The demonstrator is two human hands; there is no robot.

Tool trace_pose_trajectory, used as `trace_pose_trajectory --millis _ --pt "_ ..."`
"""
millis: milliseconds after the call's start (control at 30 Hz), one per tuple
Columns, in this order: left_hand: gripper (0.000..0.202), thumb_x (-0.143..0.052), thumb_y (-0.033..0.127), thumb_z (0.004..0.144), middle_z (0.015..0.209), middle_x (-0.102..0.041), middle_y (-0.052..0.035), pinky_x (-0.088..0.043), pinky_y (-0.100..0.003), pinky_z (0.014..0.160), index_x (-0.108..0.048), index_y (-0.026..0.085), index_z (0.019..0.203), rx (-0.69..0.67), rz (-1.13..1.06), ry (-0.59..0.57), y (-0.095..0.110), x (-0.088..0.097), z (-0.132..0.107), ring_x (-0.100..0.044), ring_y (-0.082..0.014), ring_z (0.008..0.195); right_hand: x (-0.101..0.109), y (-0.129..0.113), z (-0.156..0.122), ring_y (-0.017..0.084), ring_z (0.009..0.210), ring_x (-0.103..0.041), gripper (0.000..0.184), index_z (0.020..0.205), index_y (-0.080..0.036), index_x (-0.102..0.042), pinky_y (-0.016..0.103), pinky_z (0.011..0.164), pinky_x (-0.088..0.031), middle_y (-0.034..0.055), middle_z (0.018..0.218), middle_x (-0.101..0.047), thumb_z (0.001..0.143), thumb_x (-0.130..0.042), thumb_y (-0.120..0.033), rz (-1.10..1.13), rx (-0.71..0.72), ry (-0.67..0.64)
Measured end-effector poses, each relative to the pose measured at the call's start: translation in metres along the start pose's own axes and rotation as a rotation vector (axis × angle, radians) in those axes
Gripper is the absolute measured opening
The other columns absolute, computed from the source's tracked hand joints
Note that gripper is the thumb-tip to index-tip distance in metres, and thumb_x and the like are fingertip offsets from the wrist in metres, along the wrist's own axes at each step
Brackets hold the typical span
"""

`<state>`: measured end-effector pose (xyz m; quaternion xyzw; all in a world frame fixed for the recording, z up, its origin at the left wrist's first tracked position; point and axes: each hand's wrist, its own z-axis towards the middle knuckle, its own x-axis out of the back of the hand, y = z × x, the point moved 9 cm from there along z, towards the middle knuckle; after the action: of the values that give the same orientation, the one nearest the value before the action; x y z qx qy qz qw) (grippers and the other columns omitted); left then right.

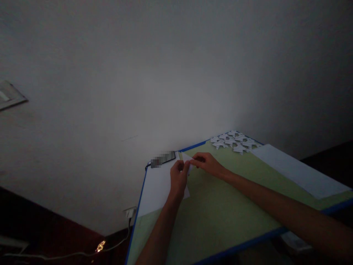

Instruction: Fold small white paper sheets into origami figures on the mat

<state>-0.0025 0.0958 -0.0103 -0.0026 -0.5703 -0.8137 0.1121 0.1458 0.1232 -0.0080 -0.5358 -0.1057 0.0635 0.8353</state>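
Note:
Between my two hands is a small folded piece of white paper (187, 156), raised a little above the green tabletop (220, 206). My left hand (178, 176) is closed on it, thumb and fingers pinched at its lower edge. My right hand (206, 164) pinches the paper's right corner with thumb and forefinger. Part of the paper is hidden behind the fingers. Under my left hand lies a white sheet (157, 191). Several folded white paper shapes (230, 141) with pointed ends sit in a cluster at the table's far right corner.
A dark-framed phone or tablet (168, 157), partly blurred out, rests at the back left. More white paper (298, 169) lies along the right side. The table's blue edge (193, 146) meets the wall. A plug (129, 213) with a white cable is at the lower left.

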Motion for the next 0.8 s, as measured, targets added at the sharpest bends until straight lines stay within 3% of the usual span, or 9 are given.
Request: trace_pose_trajectory --millis 400,800 --pt "0.042 -0.08 0.053 0.069 0.073 -0.063 -0.0014 -0.043 -0.024 0.055 -0.065 0.015 0.08 0.16 -0.221 -0.052 -0.003 -0.01 -0.006 -0.055 -0.0121 0.063 -0.001 -0.002 0.0 0.013 0.061 -0.05 0.03 0.078 -0.017 -0.06 0.027 0.058 -0.037 -0.0009 0.066 -0.056 0.086 -0.057 -0.045 -0.131 0.004 -0.033" --pt "0.041 -0.079 0.053 0.071 0.065 -0.058 0.0007 -0.041 -0.024 0.055 -0.061 0.016 0.073 0.103 -0.154 -0.078 0.0 -0.01 -0.005 -0.05 -0.0113 0.058 0.0 0.002 0.001 0.014 0.062 -0.053 0.026 0.075 -0.017 -0.06 0.027 0.059 -0.039 -0.0005 0.065 -0.057 0.085 -0.059 -0.041 -0.156 -0.009 -0.018"
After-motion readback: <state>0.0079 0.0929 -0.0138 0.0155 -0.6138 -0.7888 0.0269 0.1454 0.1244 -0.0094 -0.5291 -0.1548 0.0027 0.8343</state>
